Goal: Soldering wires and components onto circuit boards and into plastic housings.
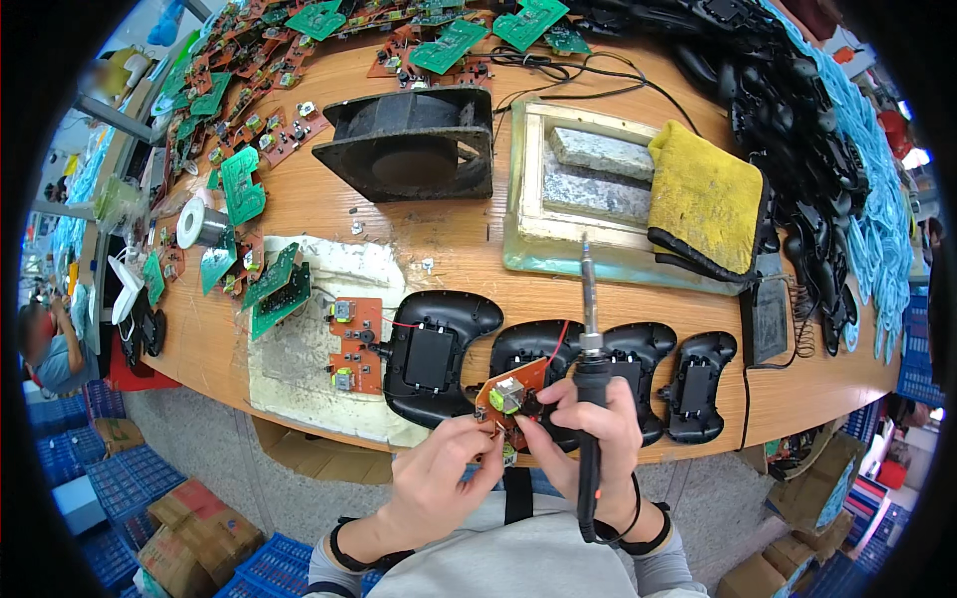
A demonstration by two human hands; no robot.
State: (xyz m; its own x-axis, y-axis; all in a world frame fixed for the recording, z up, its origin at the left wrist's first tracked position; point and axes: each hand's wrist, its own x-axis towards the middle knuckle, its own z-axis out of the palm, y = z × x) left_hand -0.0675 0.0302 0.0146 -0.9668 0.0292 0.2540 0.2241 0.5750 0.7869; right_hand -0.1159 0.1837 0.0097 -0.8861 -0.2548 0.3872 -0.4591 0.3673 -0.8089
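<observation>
My left hand point(444, 476) is closed, pinching the lower left part of a small orange-brown circuit board point(531, 377) near the table's front edge. The board is tilted and carries a joystick module point(508, 396). In my right hand point(603, 427) is a soldering iron point(592, 371), its metal tip pointing up and away from the board. Right-hand fingertips also touch the board's right side. A red wire point(562, 346) rises behind the board, over a black game controller shell point(518, 342) that my hands partly cover.
More controller shells point(429, 359) point(701, 387) lie along the front, the left one wired to another orange board point(356, 345). Behind stand a black fan point(409, 149), a glass-edged tray point(528, 214) and a yellow cloth point(704, 204). Solder spool point(199, 225) and piled green boards point(244, 187) sit left.
</observation>
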